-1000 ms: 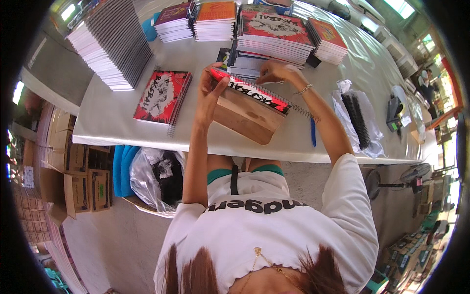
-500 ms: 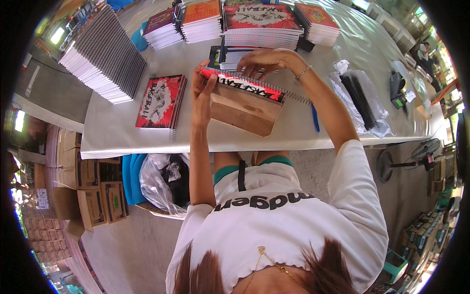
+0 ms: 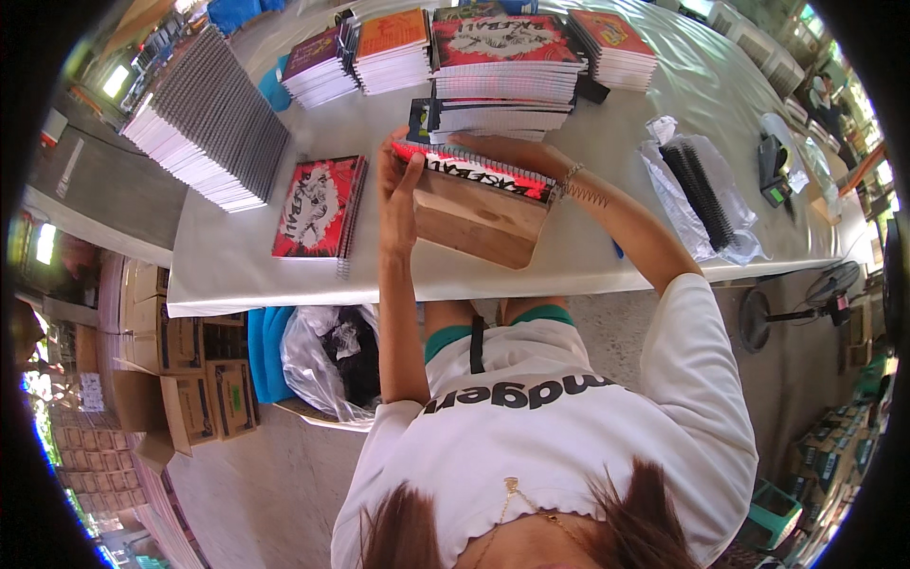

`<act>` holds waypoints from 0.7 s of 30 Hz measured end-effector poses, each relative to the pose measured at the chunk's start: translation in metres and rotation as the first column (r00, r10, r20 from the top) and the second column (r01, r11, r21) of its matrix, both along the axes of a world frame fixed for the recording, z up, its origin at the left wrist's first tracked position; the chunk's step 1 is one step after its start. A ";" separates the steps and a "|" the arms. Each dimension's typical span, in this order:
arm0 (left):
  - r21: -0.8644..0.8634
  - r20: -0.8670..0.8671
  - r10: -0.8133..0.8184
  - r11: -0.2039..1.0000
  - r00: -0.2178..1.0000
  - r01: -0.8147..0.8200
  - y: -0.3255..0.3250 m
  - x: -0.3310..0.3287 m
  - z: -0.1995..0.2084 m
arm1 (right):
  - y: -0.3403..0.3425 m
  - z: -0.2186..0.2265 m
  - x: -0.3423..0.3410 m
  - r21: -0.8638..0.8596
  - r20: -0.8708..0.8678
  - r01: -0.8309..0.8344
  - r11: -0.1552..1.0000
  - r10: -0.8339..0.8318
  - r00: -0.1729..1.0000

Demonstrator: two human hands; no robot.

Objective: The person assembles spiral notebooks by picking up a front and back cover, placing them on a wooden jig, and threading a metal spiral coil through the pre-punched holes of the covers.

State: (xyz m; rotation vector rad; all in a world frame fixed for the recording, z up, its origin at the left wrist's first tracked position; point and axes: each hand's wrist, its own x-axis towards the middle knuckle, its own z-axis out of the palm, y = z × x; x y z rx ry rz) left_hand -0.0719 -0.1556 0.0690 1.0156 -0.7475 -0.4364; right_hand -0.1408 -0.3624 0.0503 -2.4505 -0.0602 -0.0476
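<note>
A red, white and black spiral notebook stands tilted against a wooden block near the table's front edge. My left hand grips its left end, with the thumb on the cover side. Along the notebook's top edge runs a wire coil, and its loose tail sticks out past the right end, by my right wrist. My right hand lies along the far side of that edge, its fingers largely hidden behind the notebook. Left of the block, another red notebook lies flat with a coil along its right side.
A tall stack of bound notebooks stands at the left. Further stacks, including red-covered notebooks, line the back. On the right lie black coils on white wrapping and a black tool. A blue pen-like item is partly hidden by my right forearm.
My right hand has dropped from above the coil to behind the notebook's top edge, and its forearm now covers most of the blue item. My left hand keeps its grip.
</note>
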 end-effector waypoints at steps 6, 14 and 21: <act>-0.011 0.028 0.019 1.000 0.999 -0.019 0.000 -0.004 0.005 | 0.015 0.036 -0.024 0.304 0.369 0.008 0.953 -0.125 0.921; 0.021 0.009 -0.017 1.000 1.000 0.016 -0.005 -0.007 0.004 | -0.015 0.013 -0.041 -0.446 0.304 0.024 0.895 0.126 0.944; 0.044 0.025 0.026 0.999 0.999 -0.027 0.004 0.000 -0.002 | 0.030 0.053 -0.033 0.241 0.200 0.006 0.971 -0.056 0.978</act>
